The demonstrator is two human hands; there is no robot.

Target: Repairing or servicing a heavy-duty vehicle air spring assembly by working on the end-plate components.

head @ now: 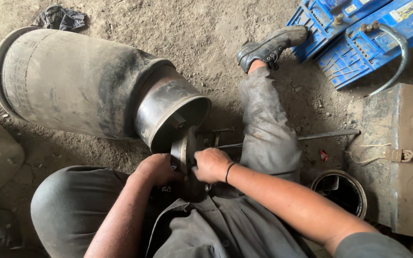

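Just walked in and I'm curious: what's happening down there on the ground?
A person sits on the dirt floor, gripping a round metal disc with the left hand and right hand. The disc stands on edge just in front of the open metal end of a big rubber air bellows lying on its side. Blue battery cases and a rusty toolbox lie nearby.

Pale rectangular label [404, 10] atop blue battery case [383, 36], upper right, smaller label [351, 8] on its neighbour [323, 21]
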